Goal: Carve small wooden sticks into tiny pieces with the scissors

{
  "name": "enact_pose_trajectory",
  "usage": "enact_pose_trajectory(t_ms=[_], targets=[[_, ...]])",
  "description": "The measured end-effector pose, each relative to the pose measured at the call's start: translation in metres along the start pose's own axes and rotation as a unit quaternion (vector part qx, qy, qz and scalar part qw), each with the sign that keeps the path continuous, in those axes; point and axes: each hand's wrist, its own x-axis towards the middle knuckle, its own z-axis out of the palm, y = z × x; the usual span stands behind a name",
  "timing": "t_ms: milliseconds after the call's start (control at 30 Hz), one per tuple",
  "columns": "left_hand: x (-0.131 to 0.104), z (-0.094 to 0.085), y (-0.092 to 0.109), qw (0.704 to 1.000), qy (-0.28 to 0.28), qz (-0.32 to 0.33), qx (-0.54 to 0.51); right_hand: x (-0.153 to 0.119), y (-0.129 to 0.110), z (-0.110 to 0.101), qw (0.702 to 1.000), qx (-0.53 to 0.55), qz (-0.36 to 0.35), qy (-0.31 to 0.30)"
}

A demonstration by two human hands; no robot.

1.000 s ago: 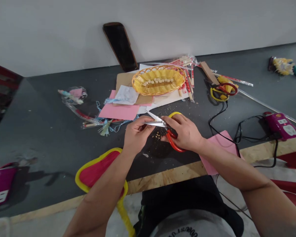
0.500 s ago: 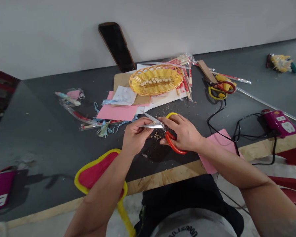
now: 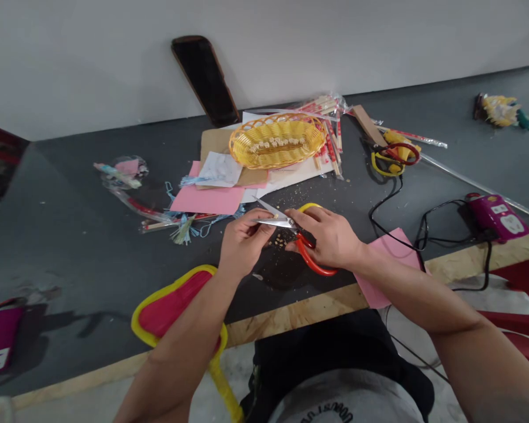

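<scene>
Craft workspace, its table (image 3: 114,252) strewn with supplies

Both bare forearms are reaching forward and angling inward. The left hand (image 3: 243,242) is pinching, its thumb and index finger nearly meeting (the other fingers are curling beneath, partly hidden). The right hand (image 3: 330,238) is gripping, palm down, its thumb curling under.

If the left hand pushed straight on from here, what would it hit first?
Probably the open metal scissors with red and yellow handles, whose blades lie at the left hand's fingertips; exact depth is unclear.
</scene>
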Motion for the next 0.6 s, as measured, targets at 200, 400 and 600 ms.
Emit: enact_pose_trajectory(t_ms=[200, 400, 600], targets=[[0.0, 0.001, 0.004, 1.0, 0.013, -0.004, 0.024, 0.003, 0.001, 0.0, 1.0, 0.008, -0.003, 0.015], [0.001, 0.0, -0.005, 0.998, 0.04, 0.025, 0.04, 0.004, 0.002, 0.002, 1.0, 0.009, -0.012, 0.017], [0.0, 0.001, -0.004, 0.998, 0.028, 0.057, 0.023, 0.003, 0.001, 0.003, 1.0, 0.002, -0.01, 0.008]])
